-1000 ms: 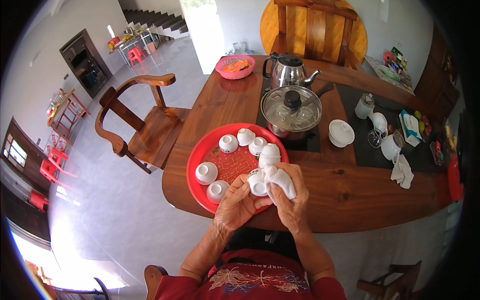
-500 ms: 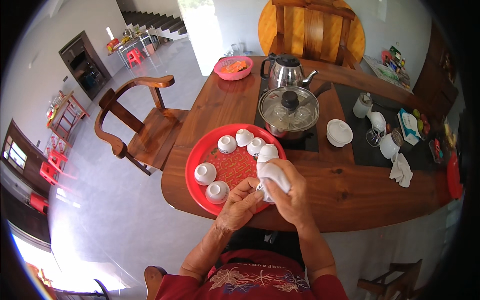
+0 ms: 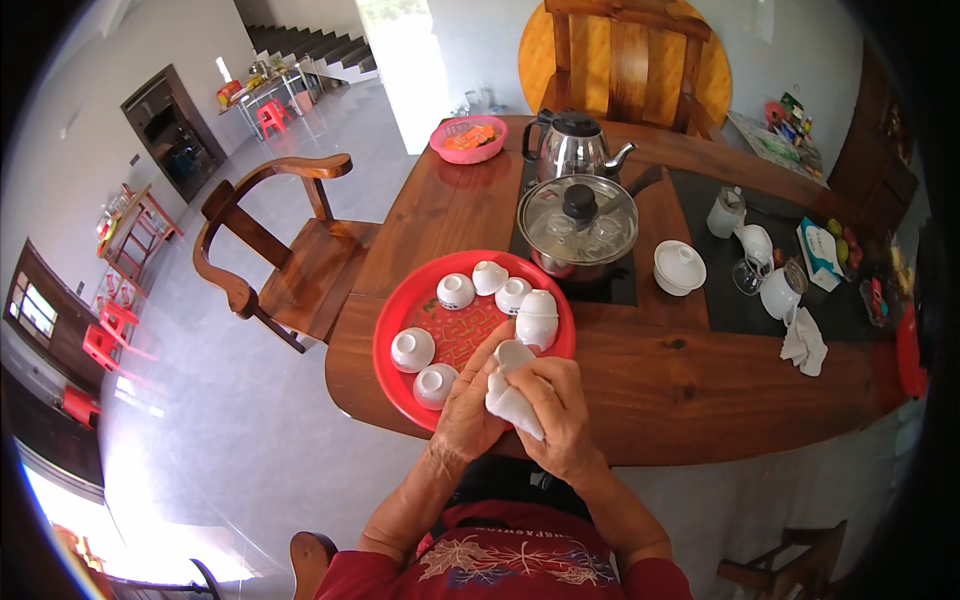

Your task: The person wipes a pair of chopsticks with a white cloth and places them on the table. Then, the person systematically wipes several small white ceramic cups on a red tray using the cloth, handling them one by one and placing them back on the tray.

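Just over the near edge of a round red tray (image 3: 388,375), my two hands meet around a small white teacup (image 3: 513,353), mostly hidden by a white cloth (image 3: 516,408). My left hand (image 3: 468,412) cradles the cup from its left side, fingers stretched along it. Bunched in my right hand (image 3: 562,408), the cloth presses against the cup. Several white teacups stand upside down around the tray's rim, among them one cup (image 3: 412,349) at the left and another (image 3: 435,384) beside my left hand. Two cups (image 3: 537,328) sit close together at the tray's right.
Beyond the tray are a glass-lidded pot (image 3: 565,250) and a steel kettle (image 3: 574,158). A lidded white bowl (image 3: 680,268) stands right of the pot. Farther right lie a crumpled white cloth (image 3: 803,342) and a tissue pack (image 3: 820,254). A pink basket (image 3: 468,140) sits at the back left.
Both hands have drawn slightly nearer to me and left with the cup and cloth. My left fingers have straightened from a pinch, and the cups at the tray's right are more exposed.
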A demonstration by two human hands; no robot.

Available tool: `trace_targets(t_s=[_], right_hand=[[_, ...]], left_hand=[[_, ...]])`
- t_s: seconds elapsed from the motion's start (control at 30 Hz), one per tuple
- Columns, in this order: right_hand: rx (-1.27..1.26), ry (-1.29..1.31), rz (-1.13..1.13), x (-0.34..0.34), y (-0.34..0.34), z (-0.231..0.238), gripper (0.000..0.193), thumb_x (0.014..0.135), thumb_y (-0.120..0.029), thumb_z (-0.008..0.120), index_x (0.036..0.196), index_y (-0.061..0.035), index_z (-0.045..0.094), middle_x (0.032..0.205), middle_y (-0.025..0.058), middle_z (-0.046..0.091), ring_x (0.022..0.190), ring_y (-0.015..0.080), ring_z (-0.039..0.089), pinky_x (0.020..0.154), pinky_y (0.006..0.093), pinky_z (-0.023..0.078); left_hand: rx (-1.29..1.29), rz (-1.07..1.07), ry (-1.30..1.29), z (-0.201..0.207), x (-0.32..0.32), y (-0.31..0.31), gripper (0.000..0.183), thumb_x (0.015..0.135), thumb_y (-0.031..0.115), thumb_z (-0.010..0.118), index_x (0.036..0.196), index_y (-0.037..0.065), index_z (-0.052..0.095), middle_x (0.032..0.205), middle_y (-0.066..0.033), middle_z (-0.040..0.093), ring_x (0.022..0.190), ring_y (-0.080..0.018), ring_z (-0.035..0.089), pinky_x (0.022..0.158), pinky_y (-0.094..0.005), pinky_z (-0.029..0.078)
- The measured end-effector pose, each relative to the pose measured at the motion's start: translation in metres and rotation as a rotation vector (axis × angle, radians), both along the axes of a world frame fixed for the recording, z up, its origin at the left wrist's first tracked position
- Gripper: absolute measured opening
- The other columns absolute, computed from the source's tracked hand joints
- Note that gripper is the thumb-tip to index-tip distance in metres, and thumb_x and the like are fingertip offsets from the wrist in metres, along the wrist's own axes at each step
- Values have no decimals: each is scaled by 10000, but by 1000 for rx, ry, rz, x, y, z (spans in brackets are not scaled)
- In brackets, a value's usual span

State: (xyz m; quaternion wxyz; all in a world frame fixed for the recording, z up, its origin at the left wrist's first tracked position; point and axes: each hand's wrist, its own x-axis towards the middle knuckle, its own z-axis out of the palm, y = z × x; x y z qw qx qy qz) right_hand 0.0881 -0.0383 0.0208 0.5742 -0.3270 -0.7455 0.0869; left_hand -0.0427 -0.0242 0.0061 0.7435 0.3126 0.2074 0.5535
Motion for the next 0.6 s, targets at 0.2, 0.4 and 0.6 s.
trace_targets(t_s=[0.2,0.4,0.6], right_hand=[[-164,-62,76,18,-10,-8,466,635,71,735,1074,-38,623,1082,118,493,954,289,537,782,365,490],[-155,55,-147,30,3,16,439,636,93,705,1041,-52,618,994,131,524,881,305,561,731,372,490],[69,-185,-227,5,15,12,392,606,76,710,968,-54,637,943,101,531,846,271,557,677,356,491]], left_hand=[[2,-29,-63,-3,-4,4,493,1009,400,353,1340,39,415,1232,-122,544,1118,-223,546,956,-387,460],[-97,-132,-53,1,-8,1,519,1013,434,316,1309,30,451,1211,-92,563,1110,-190,546,963,-375,448],[-98,-102,-47,6,2,-2,490,1018,414,315,1280,27,462,1206,-111,554,1089,-204,547,944,-374,447]])
